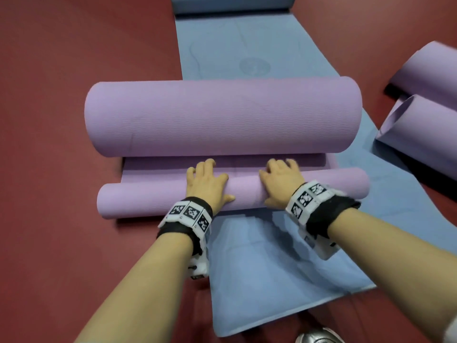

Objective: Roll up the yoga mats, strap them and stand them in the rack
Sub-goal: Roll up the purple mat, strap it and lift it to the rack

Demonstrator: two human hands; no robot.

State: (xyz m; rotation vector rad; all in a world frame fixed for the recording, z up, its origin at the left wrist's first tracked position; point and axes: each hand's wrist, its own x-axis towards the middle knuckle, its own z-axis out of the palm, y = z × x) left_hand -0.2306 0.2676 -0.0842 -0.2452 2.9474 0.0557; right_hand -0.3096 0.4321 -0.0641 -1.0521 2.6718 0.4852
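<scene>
A purple yoga mat lies across a blue mat (pixel 272 263) on the floor. Its near end is a thin roll (pixel 148 199) and its far end is a thick roll (pixel 222 117), with a short flat strip between them. My left hand (pixel 206 183) and my right hand (pixel 280 183) lie side by side on top of the thin roll. Their fingers curl over its far side onto the flat strip. No strap or rack is in view.
The blue mat stretches away to a rolled end (pixel 232 4) at the top. Two more purple rolls (pixel 425 129) lie at the right, partly on the blue mat. The floor (pixel 61 58) is dark red. A shoe tip (pixel 319 336) shows at the bottom edge.
</scene>
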